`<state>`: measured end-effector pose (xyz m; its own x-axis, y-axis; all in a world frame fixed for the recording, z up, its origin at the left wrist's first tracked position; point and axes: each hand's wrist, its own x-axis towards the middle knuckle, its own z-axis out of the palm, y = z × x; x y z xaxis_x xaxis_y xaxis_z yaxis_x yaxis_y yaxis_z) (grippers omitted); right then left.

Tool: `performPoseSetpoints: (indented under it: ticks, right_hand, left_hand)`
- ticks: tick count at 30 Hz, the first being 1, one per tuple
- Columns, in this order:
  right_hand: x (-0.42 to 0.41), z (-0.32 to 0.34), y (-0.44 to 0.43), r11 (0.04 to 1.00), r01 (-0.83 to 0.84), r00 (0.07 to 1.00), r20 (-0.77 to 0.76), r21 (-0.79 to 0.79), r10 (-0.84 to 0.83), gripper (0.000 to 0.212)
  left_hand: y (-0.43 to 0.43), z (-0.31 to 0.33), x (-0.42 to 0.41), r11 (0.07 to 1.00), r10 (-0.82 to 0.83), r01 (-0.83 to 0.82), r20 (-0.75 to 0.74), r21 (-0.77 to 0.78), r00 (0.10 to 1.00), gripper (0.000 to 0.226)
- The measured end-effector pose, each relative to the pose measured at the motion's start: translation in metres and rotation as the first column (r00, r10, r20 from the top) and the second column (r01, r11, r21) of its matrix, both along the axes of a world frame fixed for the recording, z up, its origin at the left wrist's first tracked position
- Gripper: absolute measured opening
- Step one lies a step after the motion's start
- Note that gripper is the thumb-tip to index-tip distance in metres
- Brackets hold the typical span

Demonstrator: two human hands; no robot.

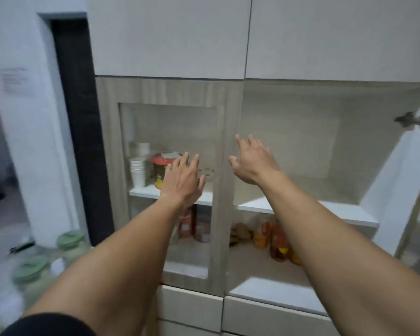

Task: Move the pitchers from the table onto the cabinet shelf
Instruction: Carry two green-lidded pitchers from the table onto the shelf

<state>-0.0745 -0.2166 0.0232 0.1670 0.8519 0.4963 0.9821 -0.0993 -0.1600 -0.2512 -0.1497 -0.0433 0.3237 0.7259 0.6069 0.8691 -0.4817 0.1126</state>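
Clear pitchers with green lids, one farther back and one nearer, stand blurred at the lower left. Both my arms reach out toward the cabinet. My left hand is open with fingers spread in front of the closed glass door. My right hand is open too, raised before the open right compartment, above its white upper shelf. Neither hand holds anything.
The right cabinet door hangs open at the far right. Behind the glass are stacked paper cups and a red-lidded jar. Bottles stand on the lower shelf. A dark doorway lies to the left.
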Motion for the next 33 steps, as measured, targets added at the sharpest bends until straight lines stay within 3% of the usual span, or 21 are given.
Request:
performPoseSetpoints:
  ticks: [8,20,26,33]
  right_hand:
    - [-0.133,-0.048,0.098,0.956,-0.280,0.960,-0.045,-0.085,0.277,0.067]
    - [-0.287,-0.172,0.249,0.760,-0.612,0.791,-0.141,-0.220,0.596,0.061]
    - [-0.337,-0.247,0.332,0.630,-0.712,0.700,-0.236,-0.311,0.674,0.053]
    - [-0.387,-0.338,0.405,0.509,-0.768,0.632,-0.335,-0.389,0.699,0.060]
  left_hand:
    - [0.044,-0.044,-0.140,0.965,0.255,-0.253,0.013,-0.069,0.967,0.061]
    - [0.108,-0.174,-0.276,0.785,0.596,-0.551,0.103,-0.284,0.796,0.058]
    - [0.154,-0.246,-0.300,0.621,0.778,-0.661,0.227,-0.420,0.586,0.057]
    - [0.188,-0.329,-0.326,0.397,0.918,-0.708,0.258,-0.584,0.301,0.063]
